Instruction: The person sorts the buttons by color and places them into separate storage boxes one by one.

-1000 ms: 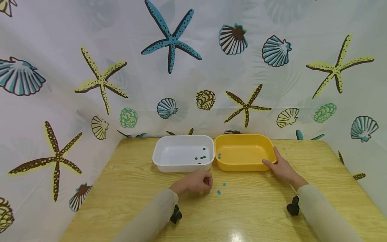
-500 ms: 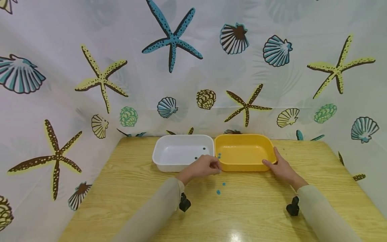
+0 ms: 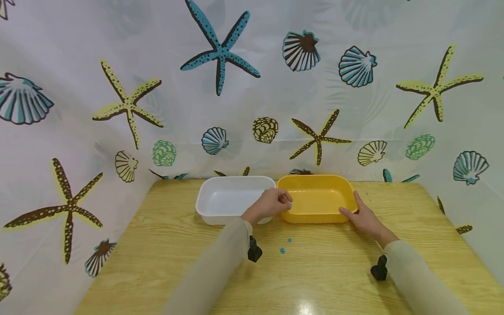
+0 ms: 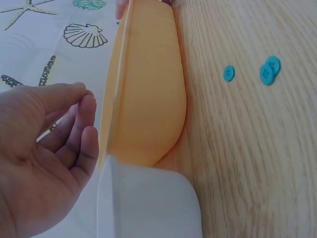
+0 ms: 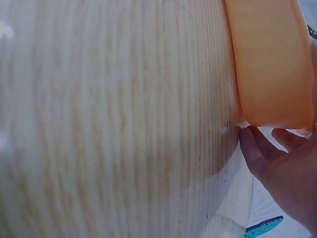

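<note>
Up from lower frame since earlier, our left grip (image 3: 269, 204) pinches a blue button (image 3: 291, 204) mid-frame, over the yellow tray (image 3: 315, 218).
Our right grip (image 3: 365, 220) holds that tray; releasing early could spill the button outside.

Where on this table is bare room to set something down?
Bare: the table left of the white tray, and right of the right hand. Crowded: where the orange tray meets the white one, under the left hand, and in front, where blue buttons lie.
</note>
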A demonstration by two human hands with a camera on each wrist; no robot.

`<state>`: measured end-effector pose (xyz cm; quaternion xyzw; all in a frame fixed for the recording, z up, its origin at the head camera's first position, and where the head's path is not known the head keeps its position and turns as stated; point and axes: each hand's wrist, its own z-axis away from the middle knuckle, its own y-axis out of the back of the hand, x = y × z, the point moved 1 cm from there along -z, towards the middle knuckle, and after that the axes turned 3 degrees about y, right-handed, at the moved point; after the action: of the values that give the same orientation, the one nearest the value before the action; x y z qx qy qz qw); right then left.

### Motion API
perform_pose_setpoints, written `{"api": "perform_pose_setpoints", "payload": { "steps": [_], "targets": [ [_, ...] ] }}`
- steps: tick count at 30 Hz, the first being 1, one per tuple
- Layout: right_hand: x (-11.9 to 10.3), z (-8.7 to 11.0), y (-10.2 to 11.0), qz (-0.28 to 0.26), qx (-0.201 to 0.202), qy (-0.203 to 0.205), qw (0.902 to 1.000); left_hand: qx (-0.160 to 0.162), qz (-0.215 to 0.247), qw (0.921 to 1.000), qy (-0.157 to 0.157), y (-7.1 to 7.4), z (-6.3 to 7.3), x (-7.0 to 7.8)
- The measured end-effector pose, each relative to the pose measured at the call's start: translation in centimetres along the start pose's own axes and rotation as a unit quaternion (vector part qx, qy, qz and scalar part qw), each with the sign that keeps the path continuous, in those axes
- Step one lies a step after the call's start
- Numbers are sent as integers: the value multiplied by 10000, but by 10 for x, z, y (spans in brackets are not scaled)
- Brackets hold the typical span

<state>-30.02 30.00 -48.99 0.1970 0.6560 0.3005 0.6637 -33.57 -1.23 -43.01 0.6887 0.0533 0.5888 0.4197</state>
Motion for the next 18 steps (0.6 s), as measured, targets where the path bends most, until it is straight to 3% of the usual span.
{"api": "perform_pose_setpoints", "payload": {
  "steps": [18],
  "targets": [
    [0,1,1,23,-4,-54,10000,577,396,9964,482,-17,-24,1]
  ]
}}
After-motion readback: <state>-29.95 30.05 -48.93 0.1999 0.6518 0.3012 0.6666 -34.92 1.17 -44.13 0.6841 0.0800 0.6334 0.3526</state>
